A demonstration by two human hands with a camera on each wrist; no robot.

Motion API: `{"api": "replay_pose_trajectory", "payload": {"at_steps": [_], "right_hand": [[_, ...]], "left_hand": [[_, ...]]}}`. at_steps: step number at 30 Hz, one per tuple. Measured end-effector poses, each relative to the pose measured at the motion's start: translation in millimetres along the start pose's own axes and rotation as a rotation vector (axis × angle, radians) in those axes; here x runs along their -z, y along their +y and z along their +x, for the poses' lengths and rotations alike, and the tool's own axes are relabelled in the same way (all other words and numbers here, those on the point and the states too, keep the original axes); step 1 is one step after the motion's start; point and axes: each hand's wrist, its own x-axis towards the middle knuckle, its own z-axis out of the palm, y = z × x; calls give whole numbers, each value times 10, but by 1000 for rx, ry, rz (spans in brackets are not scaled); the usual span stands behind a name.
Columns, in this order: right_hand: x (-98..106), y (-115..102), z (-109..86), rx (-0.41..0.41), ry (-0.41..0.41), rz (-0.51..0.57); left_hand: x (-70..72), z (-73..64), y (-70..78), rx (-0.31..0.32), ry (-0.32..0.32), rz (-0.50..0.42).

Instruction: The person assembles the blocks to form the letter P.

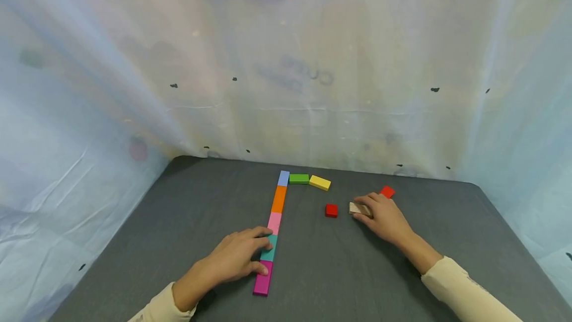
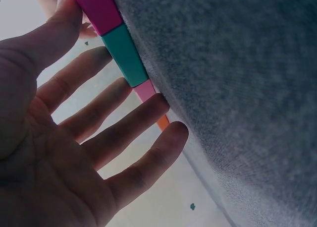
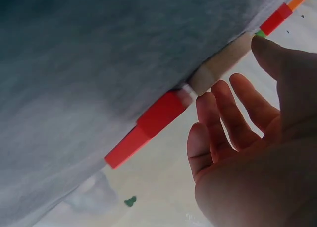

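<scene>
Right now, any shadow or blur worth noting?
Head view: soft shadow on the dark grey cloth tabletop below the right hand; left wrist view: palm of the left hand shaded against bright, pale plastic-looking sheeting; right wrist view: light brown wooden rectangular block soft-edged, pale patch at its end too blurred to identify.
</scene>
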Motion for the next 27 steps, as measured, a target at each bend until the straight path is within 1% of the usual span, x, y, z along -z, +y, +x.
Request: {"api": "replay_pose_trajectory", "payload": {"at_steps": [3, 7, 11, 14, 17, 22, 27], "right_hand": [[20, 36, -60, -6, 3, -17], [25, 57, -100, -23, -14, -17], [23, 46, -110, -37, -33, -5], [27, 35, -116, -44, -48, 25], [24, 34, -116, -29, -71, 71], [15, 56, -116, 27, -126, 143], [13, 81, -116, 47, -166, 168]], "left_hand": [[1, 2, -5, -1, 2, 2], [4, 4, -6, 3, -7, 5], [13, 5, -4, 10, -21, 3], [16, 8, 0, 14, -29, -1], [19, 11, 4, 19, -34, -7], [21, 12, 8, 18, -32, -10], [17, 11, 0, 20, -40, -12]]}}
